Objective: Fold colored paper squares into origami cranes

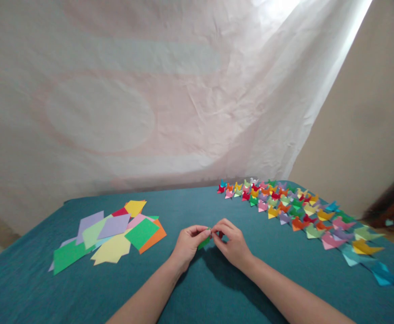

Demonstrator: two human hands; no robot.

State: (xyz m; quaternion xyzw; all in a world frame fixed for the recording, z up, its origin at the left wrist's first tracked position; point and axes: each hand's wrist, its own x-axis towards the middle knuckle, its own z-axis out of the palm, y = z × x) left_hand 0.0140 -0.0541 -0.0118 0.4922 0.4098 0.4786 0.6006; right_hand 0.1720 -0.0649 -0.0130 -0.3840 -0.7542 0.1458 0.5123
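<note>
A small folded piece of green paper [203, 244] is held up above the teal tablecloth, between both hands. My left hand [190, 243] pinches it between thumb and index finger, with much of the paper hidden behind the fingers. Close against it on the right, my right hand [231, 240] pinches the paper's upper edge with thumb and fingertips. The exact fold of the green paper is too small and covered to make out.
Loose sheets of coloured paper [114, 247] lie in an overlapping pile on the left of the teal tablecloth [183, 297]. On the right stand rows of folded paper birds [297, 223] in many colours. A pale cloth [183, 112] hangs behind the table.
</note>
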